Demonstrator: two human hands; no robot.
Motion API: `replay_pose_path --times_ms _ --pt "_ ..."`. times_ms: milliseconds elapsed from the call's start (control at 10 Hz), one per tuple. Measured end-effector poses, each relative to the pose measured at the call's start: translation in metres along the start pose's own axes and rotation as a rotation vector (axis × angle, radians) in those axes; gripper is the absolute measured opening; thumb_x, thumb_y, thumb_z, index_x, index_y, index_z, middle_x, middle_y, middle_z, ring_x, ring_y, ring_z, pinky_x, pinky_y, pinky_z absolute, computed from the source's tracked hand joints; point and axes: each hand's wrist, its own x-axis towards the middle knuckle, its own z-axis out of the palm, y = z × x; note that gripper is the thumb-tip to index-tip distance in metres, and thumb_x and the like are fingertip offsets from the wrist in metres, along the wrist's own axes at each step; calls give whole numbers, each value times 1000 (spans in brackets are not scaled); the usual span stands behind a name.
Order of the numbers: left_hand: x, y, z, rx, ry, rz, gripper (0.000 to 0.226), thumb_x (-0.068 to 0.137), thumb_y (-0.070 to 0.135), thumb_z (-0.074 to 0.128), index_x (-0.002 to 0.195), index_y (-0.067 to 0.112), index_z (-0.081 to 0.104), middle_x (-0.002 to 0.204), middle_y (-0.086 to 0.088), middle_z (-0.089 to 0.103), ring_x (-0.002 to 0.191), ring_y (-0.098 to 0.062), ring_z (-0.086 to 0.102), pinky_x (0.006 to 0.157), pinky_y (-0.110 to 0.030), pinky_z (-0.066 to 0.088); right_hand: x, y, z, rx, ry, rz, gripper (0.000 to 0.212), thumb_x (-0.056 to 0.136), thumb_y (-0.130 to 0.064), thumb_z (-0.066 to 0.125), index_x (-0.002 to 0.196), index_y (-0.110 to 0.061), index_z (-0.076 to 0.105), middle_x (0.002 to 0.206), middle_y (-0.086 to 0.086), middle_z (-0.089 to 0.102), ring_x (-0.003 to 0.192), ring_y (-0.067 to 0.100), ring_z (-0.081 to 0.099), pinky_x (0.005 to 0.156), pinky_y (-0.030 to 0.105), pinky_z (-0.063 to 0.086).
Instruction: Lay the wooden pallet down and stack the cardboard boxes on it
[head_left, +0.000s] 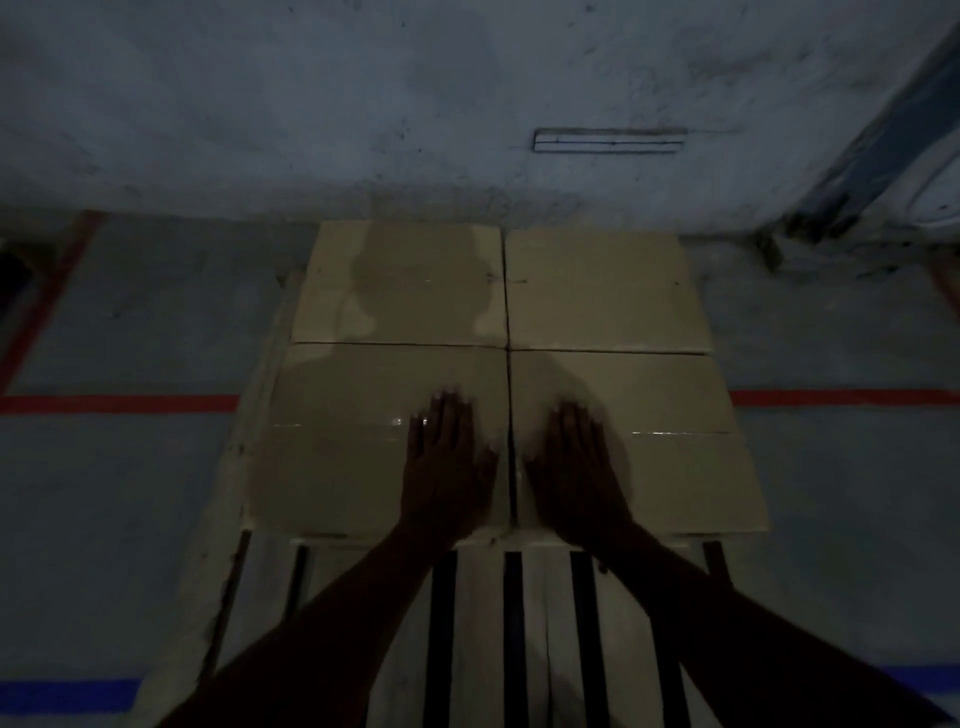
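Observation:
A pale wooden pallet (483, 623) lies flat on the floor, its slats running toward me. Several taped cardboard boxes sit on its far half in a two-by-two block: near left box (332, 441), near right box (680, 457), far left box (400, 283), far right box (602, 291). My left hand (447, 467) lies flat, fingers straight, on top of the near left box beside the centre seam. My right hand (576, 467) lies flat on the near right box, just across that seam.
The scene is dim. A stained grey wall (467, 104) rises right behind the boxes. Red tape lines (119, 404) and a blue one (67, 696) mark the grey floor. A slanted blue frame (883, 145) leans at the right.

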Motion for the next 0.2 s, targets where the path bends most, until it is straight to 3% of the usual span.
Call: replay_pose_path --times_ms 100,200 --pt "-16 10 -34 11 2 21 73 104 54 16 159 7 25 169 -15 14 158 -30 6 126 -52 8 -23 -16 -35 -13 131 -42 68 104 -40 29 149 11 31 156 34 28 147 48 25 120 56 19" --pt "-26 34 -95 -96 136 -1 71 104 52 27 160 9 22 169 -14 11 158 -27 4 127 -51 7 -32 -41 -98 -10 245 -40 68 106 -42 25 151 9 32 159 30 26 150 43 22 122 54 19"
